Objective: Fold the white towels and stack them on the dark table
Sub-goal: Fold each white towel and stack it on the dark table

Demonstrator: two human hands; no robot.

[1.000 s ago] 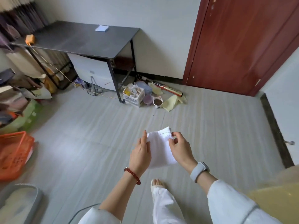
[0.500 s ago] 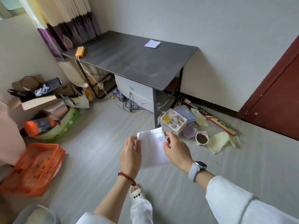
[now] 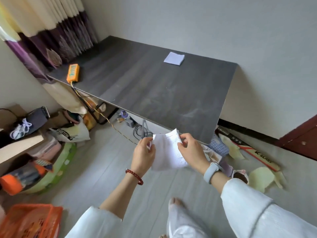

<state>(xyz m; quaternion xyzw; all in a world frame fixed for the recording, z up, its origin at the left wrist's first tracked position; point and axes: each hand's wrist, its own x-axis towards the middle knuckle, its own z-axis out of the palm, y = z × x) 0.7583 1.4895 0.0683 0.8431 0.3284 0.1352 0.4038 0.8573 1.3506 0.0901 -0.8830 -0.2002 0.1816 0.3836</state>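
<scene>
Towel (image 3: 169, 152) pinched between left hand (image 3: 144, 154), right hand (image 3: 192, 150)

A lived-in home room — purple-hemmed curtains (image 3: 51, 31) upper left, dark table (image 3: 154, 86) mid-frame, household clutter (image 3: 39, 145) heaped along the left floor.

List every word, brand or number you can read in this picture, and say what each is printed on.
"K GLASS" as best it reads: on the long dark and red box lying on the floor by the wall.
Dark print on the white bag left of the table: upside down, too blurred to read.
Markings on the orange device on the dark table: too small to read.
</scene>
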